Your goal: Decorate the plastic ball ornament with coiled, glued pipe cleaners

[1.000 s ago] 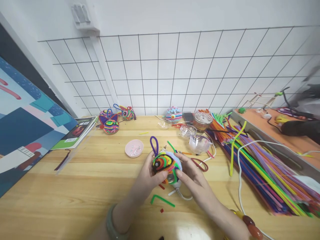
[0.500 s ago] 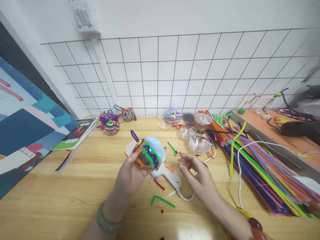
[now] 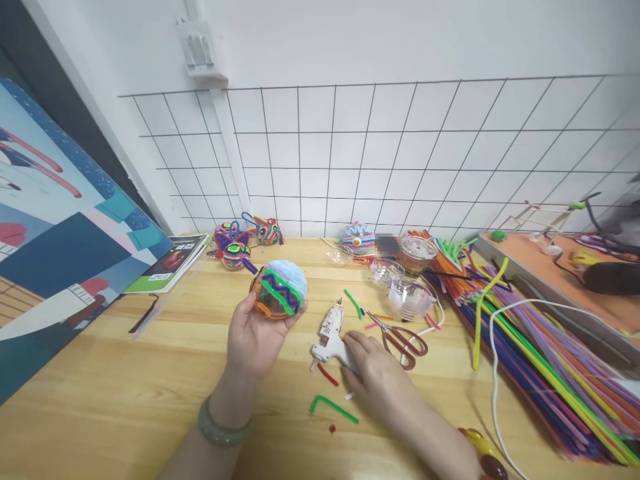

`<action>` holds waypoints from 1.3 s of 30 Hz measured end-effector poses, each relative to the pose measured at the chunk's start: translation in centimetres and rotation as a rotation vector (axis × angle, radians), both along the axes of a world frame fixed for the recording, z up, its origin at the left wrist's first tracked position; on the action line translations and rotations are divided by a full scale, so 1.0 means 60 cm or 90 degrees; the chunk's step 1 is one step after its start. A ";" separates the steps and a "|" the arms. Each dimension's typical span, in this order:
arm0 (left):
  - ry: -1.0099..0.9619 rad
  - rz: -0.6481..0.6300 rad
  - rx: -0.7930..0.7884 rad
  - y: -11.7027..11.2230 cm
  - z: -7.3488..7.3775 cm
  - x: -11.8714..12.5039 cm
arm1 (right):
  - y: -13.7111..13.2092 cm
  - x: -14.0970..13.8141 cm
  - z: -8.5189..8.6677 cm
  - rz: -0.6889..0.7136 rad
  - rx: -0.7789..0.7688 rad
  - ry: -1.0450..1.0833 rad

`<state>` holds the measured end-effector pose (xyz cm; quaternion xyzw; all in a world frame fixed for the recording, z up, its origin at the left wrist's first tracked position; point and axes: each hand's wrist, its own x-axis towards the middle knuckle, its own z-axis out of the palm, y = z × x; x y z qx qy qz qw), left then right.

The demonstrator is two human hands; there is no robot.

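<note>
My left hand (image 3: 260, 337) holds up a ball (image 3: 283, 290) covered in pipe cleaners, with blue fuzz on top, green, purple and orange bands and a purple loop. Part of its clear shell shows through. My right hand (image 3: 373, 367) has its fingers wrapped round the handle of a white glue gun (image 3: 333, 333), which lies on the table with its nozzle facing away. Scissors (image 3: 397, 337) with red-brown handles rest just right of that hand. Around the gun are a red pipe cleaner piece (image 3: 329, 375), a bent green piece (image 3: 334, 407) and another green strip (image 3: 354, 303).
Finished pipe-cleaner balls (image 3: 235, 253) sit at the back left beside a book (image 3: 165, 267). Clear plastic half-shells (image 3: 410, 298) stand at the back right. A large bundle of pipe cleaners (image 3: 540, 360) and a white cable (image 3: 495, 373) lie on the right.
My right hand has moved down and left onto the glue gun's handle, uncovering the scissors. My left hand has drawn the ball slightly left, away from the gun. The view has shifted a little.
</note>
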<state>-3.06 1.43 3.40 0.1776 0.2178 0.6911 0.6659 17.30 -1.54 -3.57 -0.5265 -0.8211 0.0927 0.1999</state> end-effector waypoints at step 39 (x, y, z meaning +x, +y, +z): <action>0.152 -0.036 0.114 0.003 -0.044 0.025 | -0.048 0.053 0.080 0.169 -0.218 0.602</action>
